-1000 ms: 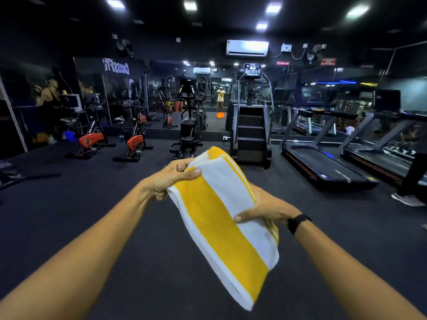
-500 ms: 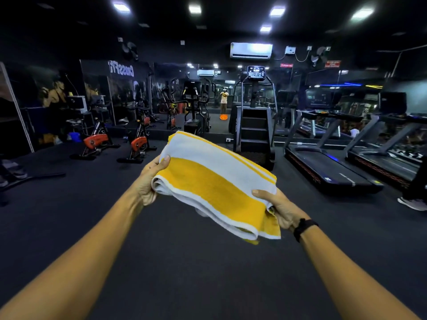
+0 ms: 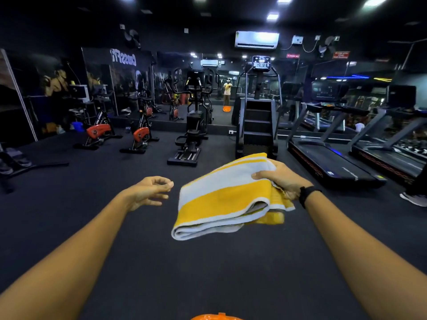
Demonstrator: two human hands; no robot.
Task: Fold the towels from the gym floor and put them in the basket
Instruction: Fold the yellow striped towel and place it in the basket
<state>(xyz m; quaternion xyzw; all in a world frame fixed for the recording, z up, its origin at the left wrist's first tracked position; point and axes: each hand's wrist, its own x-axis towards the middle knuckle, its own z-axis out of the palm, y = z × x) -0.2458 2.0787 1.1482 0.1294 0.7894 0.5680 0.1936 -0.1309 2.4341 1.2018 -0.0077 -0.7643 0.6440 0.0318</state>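
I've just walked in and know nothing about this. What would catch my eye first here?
First, the folded yellow-and-white striped towel held out mid-frame, gripped at its far right end by the right hand. The left hand hangs beside it, fingers loosely curled, touching nothing. Next, the orange basket rim peeks in at the bottom edge, and the dark gym beyond shows a stair climber straight ahead with treadmills on the right.

The towel [image 3: 221, 199] is soft, thick terry cloth, matt, in yellow and white stripes. The floor [image 3: 69, 192] looks like dark matt rubber, finely grainy. The basket [image 3: 217, 317] rim is glossy orange plastic.
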